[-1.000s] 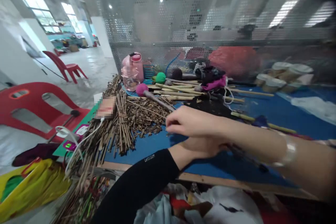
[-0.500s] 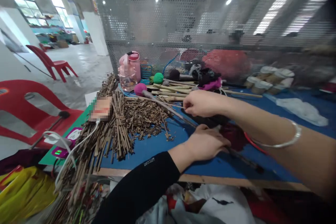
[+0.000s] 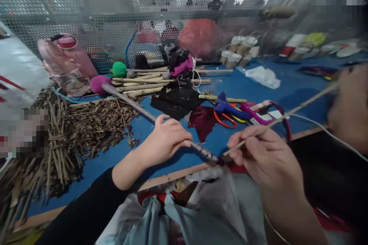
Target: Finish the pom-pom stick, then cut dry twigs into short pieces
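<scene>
Head view: my left hand [image 3: 163, 143] is gripping a grey rod [image 3: 130, 103], palm down, fingers curling over the shaft. The rod is running slantwise across the blue table [image 3: 244, 89], its magenta ball [image 3: 99, 85] pointing toward the far left corner and its dark tip [image 3: 220, 160] reaching the near edge. My right hand [image 3: 264, 151] is pinching a thin pale stick [image 3: 293, 111] between thumb and fingers at the near edge; the stick is slanting up to the right, its lower end sitting just beside the dark tip. Whether the two are touching I cannot tell. Beyond my hands, a dark red cloth [image 3: 202, 120] is lying flat, with a blue tool [image 3: 230, 107] resting at its right and a black cloth [image 3: 175, 103] spreading at its far left. Dry brown fragments [image 3: 94, 122] are heaping toward the left edge, next to a bundle of twigs [image 3: 60, 157]. Along the far edge, a pink bottle [image 3: 82, 57] is standing near the left corner, and a green ball [image 3: 119, 69] is resting to its right.
</scene>
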A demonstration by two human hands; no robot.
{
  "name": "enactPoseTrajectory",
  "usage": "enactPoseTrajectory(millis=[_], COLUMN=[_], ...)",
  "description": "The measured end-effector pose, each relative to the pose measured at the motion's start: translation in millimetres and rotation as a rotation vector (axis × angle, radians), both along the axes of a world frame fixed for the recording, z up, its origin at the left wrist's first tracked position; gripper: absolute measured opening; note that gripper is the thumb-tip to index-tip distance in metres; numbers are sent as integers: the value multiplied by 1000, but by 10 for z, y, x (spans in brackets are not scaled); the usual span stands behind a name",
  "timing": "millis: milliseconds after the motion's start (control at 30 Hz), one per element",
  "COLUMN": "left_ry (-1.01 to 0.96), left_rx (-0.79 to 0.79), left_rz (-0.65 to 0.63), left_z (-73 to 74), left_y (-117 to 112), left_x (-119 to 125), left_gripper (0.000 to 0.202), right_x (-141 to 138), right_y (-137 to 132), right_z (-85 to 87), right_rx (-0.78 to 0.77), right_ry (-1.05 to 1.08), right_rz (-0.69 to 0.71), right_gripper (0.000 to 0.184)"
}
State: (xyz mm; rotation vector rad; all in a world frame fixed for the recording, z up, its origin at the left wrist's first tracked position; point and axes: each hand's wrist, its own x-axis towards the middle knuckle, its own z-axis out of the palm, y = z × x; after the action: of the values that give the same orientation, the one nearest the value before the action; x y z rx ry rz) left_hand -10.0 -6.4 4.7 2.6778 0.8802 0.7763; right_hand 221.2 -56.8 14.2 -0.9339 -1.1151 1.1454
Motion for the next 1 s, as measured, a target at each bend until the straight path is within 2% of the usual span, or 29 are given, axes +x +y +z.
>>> enactPoseTrajectory(millis=[133,267,367,500,633,767,1000], left_ry=[-38,-49,-54,-43,-51,-52,-61], left_rx=[2,-2,-7,-19,1,18,50], left_rz=[36,43,48,64,61,67,65], left_z=[-23,-11,-6,2,6,2,-11], left_y=[-3,-4,-12,-19,-20,-22,-18], left_x=[25,21,22,25,19,19,25], left_gripper=[22,21,21,20,19,19,18], right_x=[-47,-108,-159,-219,-252,-267,-344], right_y=[0,12,3,7,10,-8,-32], right_z=[-112,-198,-280,-318,-244,-215,-271], right_rx=[67,222,280,304,263,249,211], right_ry=[36,63,32,-11,-140,-253,-195], right_rz=[-81,-59,-44,17,40,-21,-155], right_gripper=[4,5,9,12,11,15,12])
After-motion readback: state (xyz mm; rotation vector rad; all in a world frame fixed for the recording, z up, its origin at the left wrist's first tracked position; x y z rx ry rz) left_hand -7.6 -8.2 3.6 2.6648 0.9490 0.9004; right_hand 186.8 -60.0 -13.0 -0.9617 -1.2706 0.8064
